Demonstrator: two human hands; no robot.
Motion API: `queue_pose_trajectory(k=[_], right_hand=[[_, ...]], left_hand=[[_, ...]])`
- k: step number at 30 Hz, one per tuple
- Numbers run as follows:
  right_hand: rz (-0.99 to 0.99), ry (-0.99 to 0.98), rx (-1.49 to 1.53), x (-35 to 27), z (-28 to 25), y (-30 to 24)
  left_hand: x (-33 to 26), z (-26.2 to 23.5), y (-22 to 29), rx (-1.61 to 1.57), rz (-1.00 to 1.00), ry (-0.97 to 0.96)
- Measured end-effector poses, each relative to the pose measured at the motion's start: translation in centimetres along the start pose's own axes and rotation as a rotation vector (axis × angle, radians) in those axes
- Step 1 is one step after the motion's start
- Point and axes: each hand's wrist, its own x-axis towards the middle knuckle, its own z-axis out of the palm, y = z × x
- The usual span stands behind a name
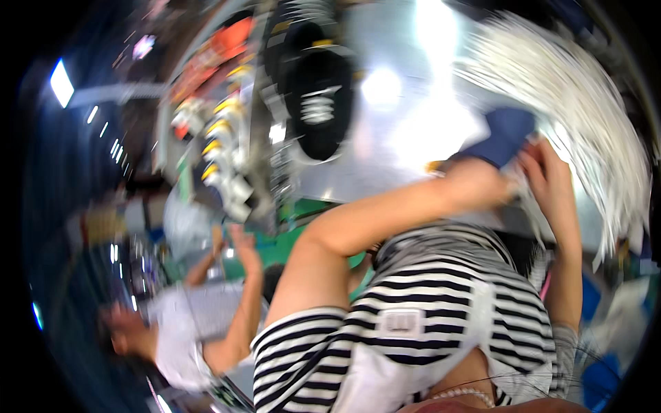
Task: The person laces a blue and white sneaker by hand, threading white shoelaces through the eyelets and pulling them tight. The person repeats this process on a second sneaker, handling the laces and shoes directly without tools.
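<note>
Blurred workshop, left hand [482, 182] and right hand [544, 162] gripping white strips [571, 103]

Two bare hands reach up together, the left hand [482, 180] and the right hand [544, 165], both at one dark blue fabric piece [506, 134] beside one large blurred fan of thin white sheets [571, 103]. One black rounded shoe-shaped form [318, 103] lies on one glossy grey tabletop [385, 138]. One other person in a pale grey shirt [186, 323] stands to the left, and the small yellow-topped objects [224, 127] are too blurred to count.
</note>
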Motion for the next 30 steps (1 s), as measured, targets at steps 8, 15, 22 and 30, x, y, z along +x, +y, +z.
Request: queue_pose_trajectory(k=[8,15,22,30], right_hand=[[0.107,-0.109,0.053,1.2,-1.1,2.0],[0.086,0.137,0.263,1.4,4.4,3.7],[0.053,0.304,0.012,1.6,3.9,2.5],[0.022,0.411,-0.089,1.6,5.2,2.3]], left_hand=[[0.1,-3.2,-4.5,-0.441,-0.25,-0.037],[2.2,-3.0,-3.8,-0.639,-0.097,0.072],[1.2,-5.8,1.0,-0.835,-0.389,-0.2],[-10.8,-19.2,1.5,-1.858,0.602,0.1]])
